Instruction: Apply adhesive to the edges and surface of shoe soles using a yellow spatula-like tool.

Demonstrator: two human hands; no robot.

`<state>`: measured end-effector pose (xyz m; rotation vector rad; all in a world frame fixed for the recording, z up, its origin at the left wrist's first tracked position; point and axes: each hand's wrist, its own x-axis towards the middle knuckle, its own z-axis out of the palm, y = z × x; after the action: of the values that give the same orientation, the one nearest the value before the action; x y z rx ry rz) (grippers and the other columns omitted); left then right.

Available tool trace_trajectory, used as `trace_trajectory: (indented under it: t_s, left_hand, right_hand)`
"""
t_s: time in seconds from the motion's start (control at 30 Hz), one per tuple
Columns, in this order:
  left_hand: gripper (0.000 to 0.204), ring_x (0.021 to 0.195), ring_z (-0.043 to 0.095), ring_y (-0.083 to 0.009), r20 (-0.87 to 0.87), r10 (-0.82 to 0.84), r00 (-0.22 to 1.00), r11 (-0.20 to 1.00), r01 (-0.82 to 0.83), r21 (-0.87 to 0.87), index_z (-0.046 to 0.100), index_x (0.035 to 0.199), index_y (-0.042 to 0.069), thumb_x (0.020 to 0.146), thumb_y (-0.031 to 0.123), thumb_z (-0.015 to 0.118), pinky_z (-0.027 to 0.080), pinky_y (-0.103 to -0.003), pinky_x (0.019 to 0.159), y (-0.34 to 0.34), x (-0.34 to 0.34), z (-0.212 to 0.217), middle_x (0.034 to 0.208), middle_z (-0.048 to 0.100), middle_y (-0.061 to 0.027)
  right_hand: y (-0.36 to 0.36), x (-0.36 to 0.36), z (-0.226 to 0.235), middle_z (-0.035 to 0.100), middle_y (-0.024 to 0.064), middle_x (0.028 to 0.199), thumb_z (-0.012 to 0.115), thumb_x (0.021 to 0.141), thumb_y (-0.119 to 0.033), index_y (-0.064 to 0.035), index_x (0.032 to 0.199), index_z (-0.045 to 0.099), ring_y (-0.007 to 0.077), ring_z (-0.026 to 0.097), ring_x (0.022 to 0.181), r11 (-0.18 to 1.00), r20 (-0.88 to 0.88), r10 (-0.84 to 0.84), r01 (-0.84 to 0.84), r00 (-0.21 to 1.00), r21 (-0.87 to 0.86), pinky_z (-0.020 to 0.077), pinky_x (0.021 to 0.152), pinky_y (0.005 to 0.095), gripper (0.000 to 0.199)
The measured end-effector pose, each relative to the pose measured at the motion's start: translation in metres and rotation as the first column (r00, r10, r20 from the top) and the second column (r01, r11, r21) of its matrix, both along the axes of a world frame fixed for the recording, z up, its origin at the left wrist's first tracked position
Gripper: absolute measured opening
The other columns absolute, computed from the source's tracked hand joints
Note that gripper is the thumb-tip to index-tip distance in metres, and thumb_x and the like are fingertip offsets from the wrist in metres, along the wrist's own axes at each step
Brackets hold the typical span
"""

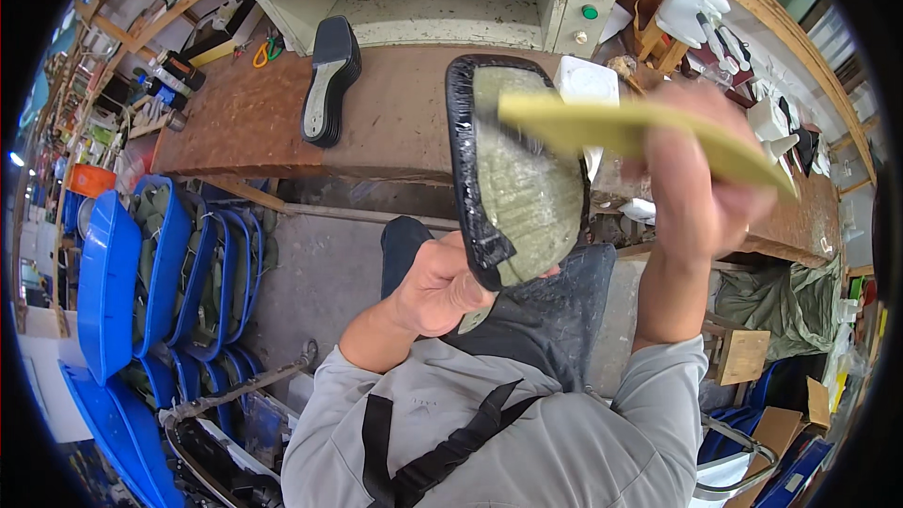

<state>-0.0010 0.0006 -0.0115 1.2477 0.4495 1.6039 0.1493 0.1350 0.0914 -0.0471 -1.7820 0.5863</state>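
Note:
My left hand (pixel 435 293) grips the lower end of an olive-green shoe upper (pixel 527 169) with a black band folded over its edge. Its broad end points up and away from me, and it looks stretched over a form that I cannot see. In my right hand (pixel 701 169), raised at the right, is a flat, yellowish, sole-shaped piece (pixel 593 119). Motion blurs it and the fingers. Its left end overlaps the upper in the picture; whether the two touch, I cannot tell.
Ahead is a brown workbench (pixel 254 122) with a stack of black-and-grey soles (pixel 329 85) and orange-handled scissors (pixel 263 54). A cream machine housing (pixel 423 33) stands behind. Blue bins (pixel 108 282) holding green items crowd my left. A cardboard box (pixel 781 437) lies at lower right.

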Motion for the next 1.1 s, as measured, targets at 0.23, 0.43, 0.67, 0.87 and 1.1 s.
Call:
trace_trajectory:
  t_s: [0.23, 0.43, 0.67, 0.87, 1.1]
  left_hand:
    - [0.054, 0.109, 0.059, -0.0317, 0.057, 0.075, 0.996, 0.993, -0.070, -0.091, 0.057, 0.117, -0.013, 0.097, 0.038, 0.049, 0.046, -0.043, 0.096, 0.001, -0.011, -0.002, 0.118, 0.059, -0.0234]
    - [0.065, 0.110, 0.058, -0.0249, 0.331, 0.146, 0.932, 0.926, -0.011, -0.378, 0.039, 0.136, -0.003, 0.099, 0.050, 0.032, 0.046, -0.037, 0.098, 0.023, -0.003, 0.012, 0.129, 0.051, -0.0229]
    - [0.058, 0.101, 0.059, -0.0193, 0.468, 0.227, 0.854, 0.932, -0.052, -0.358, 0.050, 0.126, 0.000, 0.101, 0.048, 0.031, 0.046, -0.035, 0.095, 0.030, 0.002, 0.024, 0.119, 0.058, -0.0130]
    - [0.065, 0.103, 0.058, -0.0213, 0.472, 0.236, 0.849, 0.952, -0.104, -0.288, 0.049, 0.128, -0.001, 0.099, 0.053, 0.028, 0.046, -0.035, 0.095, 0.031, 0.001, 0.027, 0.120, 0.057, -0.0154]
    - [0.067, 0.106, 0.058, -0.0247, 0.530, 0.175, 0.829, 0.977, -0.078, -0.200, 0.044, 0.131, -0.003, 0.099, 0.053, 0.028, 0.046, -0.036, 0.096, 0.029, -0.003, 0.034, 0.125, 0.053, -0.0205]
  right_hand:
    - [-0.028, 0.016, -0.051, 0.064, 0.0153, 0.069, 0.068, 0.071, -0.001, 0.0052, 0.083, 0.066, 0.0201, 0.058, 0.053, 0.994, -0.035, 0.109, -0.108, 0.993, 0.007, 0.0457, 0.047, 0.0301, 0.013]
    - [-0.047, 0.041, -0.080, 0.065, 0.0169, 0.069, 0.068, 0.076, -0.009, 0.0055, 0.083, 0.067, 0.0205, 0.060, 0.055, 0.788, -0.140, -0.041, -0.054, 0.989, -0.614, 0.0480, 0.053, 0.0300, 0.016]
    - [-0.061, 0.023, -0.078, 0.067, 0.0109, 0.073, 0.071, 0.070, -0.003, 0.0010, 0.080, 0.068, 0.0147, 0.058, 0.053, 0.959, 0.199, 0.224, -0.253, 0.954, 0.130, 0.0419, 0.047, 0.0242, 0.011]
    - [-0.067, 0.040, -0.071, 0.066, 0.0060, 0.073, 0.073, 0.072, -0.008, -0.0038, 0.080, 0.070, 0.0098, 0.050, 0.045, 0.941, 0.324, 0.243, -0.304, 0.914, 0.151, 0.0328, 0.041, 0.0217, 0.010]
    - [-0.047, 0.030, -0.060, 0.062, 0.0028, 0.069, 0.071, 0.078, -0.015, -0.0084, 0.079, 0.066, 0.0116, 0.055, 0.047, 0.971, 0.243, 0.176, -0.208, 0.954, 0.115, 0.0379, 0.039, 0.0261, 0.008]
